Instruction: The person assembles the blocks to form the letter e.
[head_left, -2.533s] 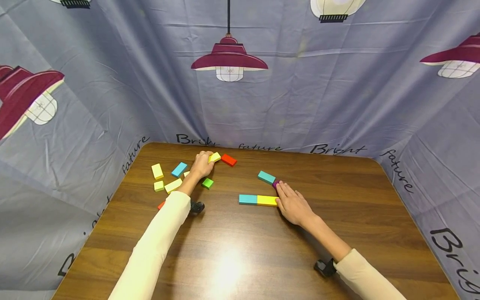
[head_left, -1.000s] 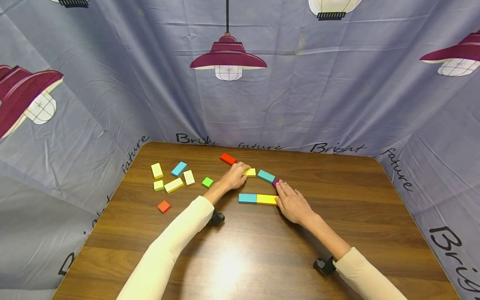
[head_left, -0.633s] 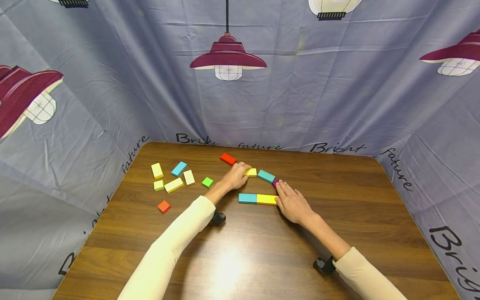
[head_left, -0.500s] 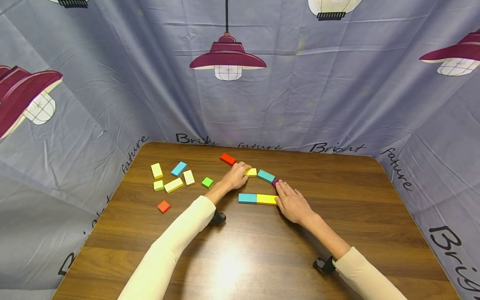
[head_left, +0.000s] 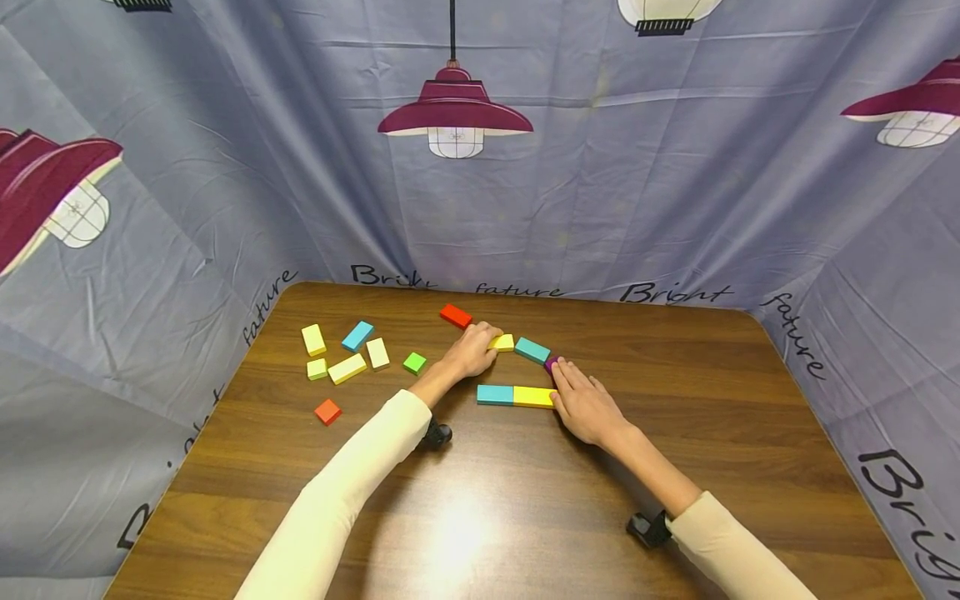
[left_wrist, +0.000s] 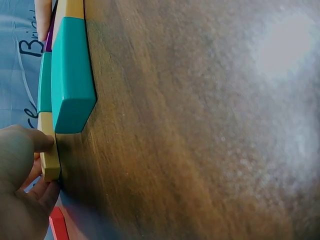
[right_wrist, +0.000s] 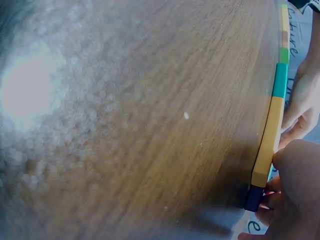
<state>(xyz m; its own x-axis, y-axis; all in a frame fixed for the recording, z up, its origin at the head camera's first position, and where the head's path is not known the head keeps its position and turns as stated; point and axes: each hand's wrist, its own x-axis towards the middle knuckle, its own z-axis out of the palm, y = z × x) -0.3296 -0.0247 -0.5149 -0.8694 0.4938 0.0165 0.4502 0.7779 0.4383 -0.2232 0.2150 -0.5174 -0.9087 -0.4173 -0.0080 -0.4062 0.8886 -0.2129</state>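
Observation:
My left hand (head_left: 468, 350) pinches a yellow block (head_left: 505, 342) between thumb and fingers. The block's far end meets a slanted teal block (head_left: 532, 350), which leads to a purple block (head_left: 551, 364) partly covered by my right fingertips. Nearer me, a teal block (head_left: 495, 395) and a long yellow block (head_left: 533, 397) lie end to end. My right hand (head_left: 588, 408) rests with fingers extended over the purple block, its thumb against the yellow block's right end. In the right wrist view a dark block (right_wrist: 254, 198) sits at that end, by the fingers.
Behind my left hand lies a red block (head_left: 456, 316). Further left are a green block (head_left: 415, 362), a blue block (head_left: 357, 336), a red block (head_left: 327, 412) and several pale yellow ones. A printed curtain (head_left: 480, 208) borders the wooden table (head_left: 712, 375).
My left hand has carried the yellow block rightward from beside the red block to the slanted teal block. It has barely moved in the last half second. My right hand has stayed in place.

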